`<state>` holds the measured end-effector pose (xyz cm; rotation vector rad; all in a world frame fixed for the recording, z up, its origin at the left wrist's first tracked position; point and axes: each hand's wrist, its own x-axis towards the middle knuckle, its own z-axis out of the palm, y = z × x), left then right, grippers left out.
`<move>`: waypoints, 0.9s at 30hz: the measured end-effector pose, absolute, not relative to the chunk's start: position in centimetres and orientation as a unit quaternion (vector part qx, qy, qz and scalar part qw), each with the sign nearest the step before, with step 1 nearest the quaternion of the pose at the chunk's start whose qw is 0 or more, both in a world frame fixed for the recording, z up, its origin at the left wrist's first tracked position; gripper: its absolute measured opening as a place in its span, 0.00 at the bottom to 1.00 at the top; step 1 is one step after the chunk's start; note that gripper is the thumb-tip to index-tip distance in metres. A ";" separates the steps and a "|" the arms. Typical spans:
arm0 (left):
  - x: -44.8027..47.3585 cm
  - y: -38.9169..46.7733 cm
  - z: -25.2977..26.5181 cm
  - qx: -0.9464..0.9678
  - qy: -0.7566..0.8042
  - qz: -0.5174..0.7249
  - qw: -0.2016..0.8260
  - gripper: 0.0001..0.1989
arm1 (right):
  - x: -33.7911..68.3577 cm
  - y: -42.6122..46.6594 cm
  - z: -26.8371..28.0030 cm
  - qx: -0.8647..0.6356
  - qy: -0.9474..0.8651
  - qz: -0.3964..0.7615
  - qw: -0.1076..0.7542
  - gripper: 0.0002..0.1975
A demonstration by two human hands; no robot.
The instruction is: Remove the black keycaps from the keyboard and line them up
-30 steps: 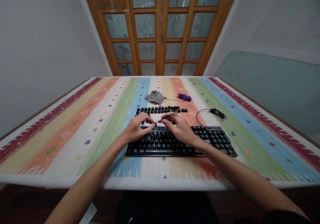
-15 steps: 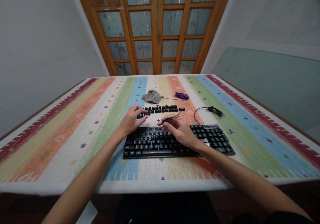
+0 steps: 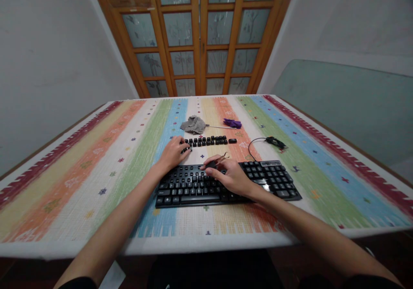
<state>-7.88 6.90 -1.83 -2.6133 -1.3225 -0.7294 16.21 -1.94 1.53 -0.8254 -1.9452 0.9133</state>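
My left hand (image 3: 176, 153) is beside the left end of the rows of loose black keycaps (image 3: 212, 141). Its thumb and fingers are closed around a keycap at that end, partly hidden by the fingers. Over the upper middle of the black keyboard (image 3: 200, 199), my right hand (image 3: 230, 175) grips a small tool with a black handle and thin metal wires, which looks like a wire keycap puller (image 3: 211, 164). Small bare switch stems show in the keyboard's upper left rows, while the lower rows have their caps on.
Behind the keycaps lie a grey cloth (image 3: 193, 125) and a purple cloth-like bundle (image 3: 232, 123), with a thin rod between them. The keyboard's coiled cable (image 3: 275, 142) rests at the right. Everything is on a striped tablecloth (image 3: 129, 168).
My right hand has lowered slightly with the puller, closer to the keyboard. My left hand stays by the keycaps, its fingers a little closer together. The whole view has shifted slightly.
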 end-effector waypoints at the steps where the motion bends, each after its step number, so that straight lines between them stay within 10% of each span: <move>1: -7.9 6.9 -1.9 -0.864 -0.440 -0.238 0.060 0.09 | 16.2 -1.9 1.5 -0.327 -0.774 0.358 0.406 0.09; 27: -8.7 5.0 -1.0 -0.851 -0.452 -0.264 0.035 0.09 | 15.5 -1.6 0.6 -0.348 -0.810 0.298 0.366 0.11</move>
